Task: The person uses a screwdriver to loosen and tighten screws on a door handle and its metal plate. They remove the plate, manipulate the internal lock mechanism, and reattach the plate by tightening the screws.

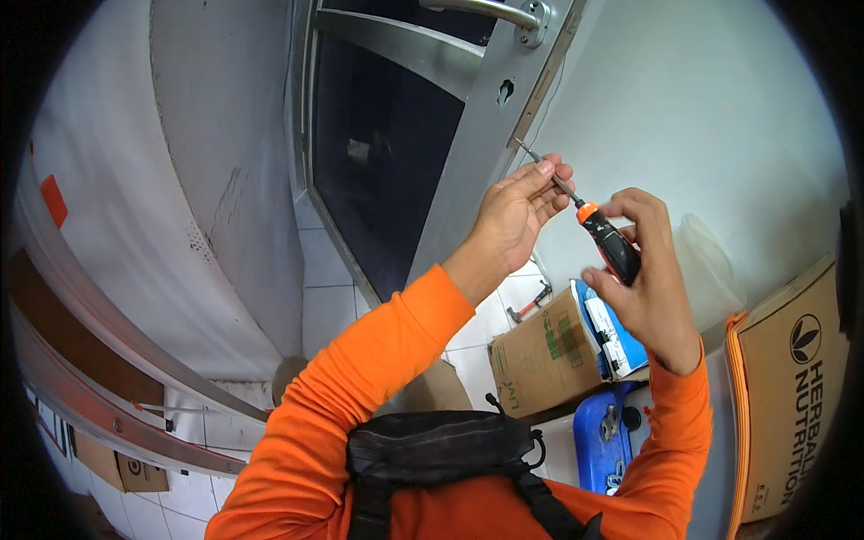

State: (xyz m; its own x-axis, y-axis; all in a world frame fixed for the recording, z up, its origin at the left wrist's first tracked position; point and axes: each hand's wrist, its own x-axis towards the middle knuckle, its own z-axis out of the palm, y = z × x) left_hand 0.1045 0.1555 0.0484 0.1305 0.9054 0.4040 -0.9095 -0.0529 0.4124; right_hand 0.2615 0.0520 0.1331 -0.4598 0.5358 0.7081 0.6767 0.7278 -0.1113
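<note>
A screwdriver (615, 247) with a black and orange handle slants up to the left, its tip against or very near the edge of the metal-framed door (450, 171). Thumb and fingers of my left hand (517, 211) pinch its thin shaft. My right hand (655, 288) curls loosely round the handle, the thumb standing off to one side and the handle's end near the palm. On the door face above the tip is a keyhole-shaped cutout (506, 92), with a lever handle (490, 11) higher up. A narrow metal strip (538, 94) runs down the door's edge.
A cardboard box (544, 355) with blue and white items on top stands below my hands, a hammer (529, 302) beside it on the tiles. A blue tray (589, 441) holds metal parts. Another carton (792, 396) is at the right; curved metal frames (126, 297) stand left.
</note>
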